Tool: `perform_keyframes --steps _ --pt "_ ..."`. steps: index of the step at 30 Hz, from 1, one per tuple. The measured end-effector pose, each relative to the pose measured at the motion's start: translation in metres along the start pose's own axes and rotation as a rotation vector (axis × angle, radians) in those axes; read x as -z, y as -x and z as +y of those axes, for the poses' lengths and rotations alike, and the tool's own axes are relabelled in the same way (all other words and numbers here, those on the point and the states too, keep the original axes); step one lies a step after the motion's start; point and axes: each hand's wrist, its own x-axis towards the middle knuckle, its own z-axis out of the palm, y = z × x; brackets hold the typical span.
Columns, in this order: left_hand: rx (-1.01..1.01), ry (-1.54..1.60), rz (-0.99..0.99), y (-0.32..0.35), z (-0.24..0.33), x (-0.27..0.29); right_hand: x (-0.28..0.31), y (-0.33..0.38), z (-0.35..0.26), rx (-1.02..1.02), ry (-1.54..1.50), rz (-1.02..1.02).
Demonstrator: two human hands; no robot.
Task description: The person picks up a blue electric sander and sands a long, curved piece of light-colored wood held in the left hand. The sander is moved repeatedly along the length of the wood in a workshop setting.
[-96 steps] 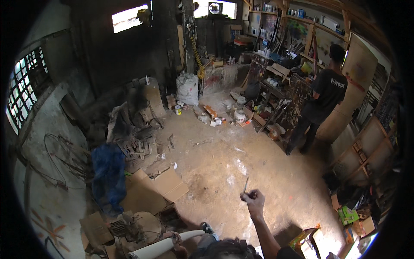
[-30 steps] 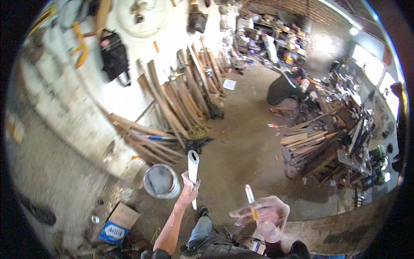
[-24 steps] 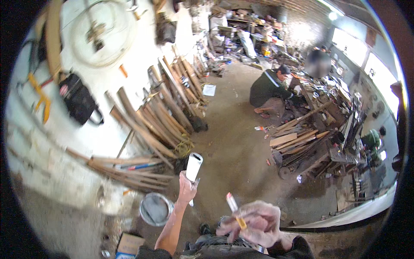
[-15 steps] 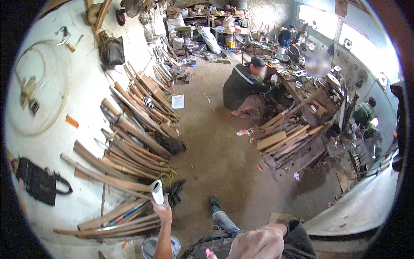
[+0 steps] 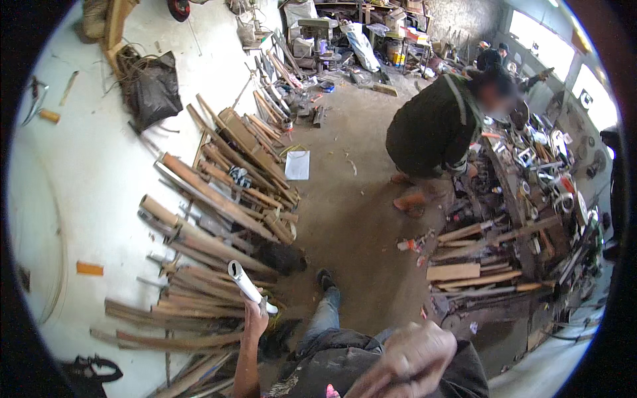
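Observation:
My left hand (image 5: 255, 320) is wrapped round a short white tube (image 5: 244, 280). The tube slants up to the left, its hollow end showing at the top and its lower end sticking out beside my fingers. Behind it, long wooden strips and poles (image 5: 206, 232) lean along the white wall at the left. Held in front of my body at the lower right is my right hand (image 5: 418, 358), large and blurred. Its fingers look curled, but I cannot make out whether anything is in them. A small pink thing (image 5: 332, 391) shows at the bottom edge.
A person in a dark jacket (image 5: 431, 126) bends over a cluttered workbench (image 5: 511, 189) on the right. Boards (image 5: 453, 272) are stacked below it. White paper (image 5: 298, 165) lies on the brown floor (image 5: 345, 219). Loaded shelves stand at the back, with other people at the far right.
My view has moved forward along the room. The white tube has tilted, so more of its length shows. The person in the dark jacket has risen from a crouch to a bent stance.

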Motion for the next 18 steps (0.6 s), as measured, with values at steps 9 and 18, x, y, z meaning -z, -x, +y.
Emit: perform_keyframes --steps 9,18 --pt "-0.114 -0.183 -0.111 -0.416 -0.068 -0.102 0.276 -0.073 0.230 -0.943 0.130 0.761" --pt "-0.132 -0.245 0.283 -0.788 -0.111 -0.212 0.553 -0.190 0.405 -0.905 0.175 0.866"
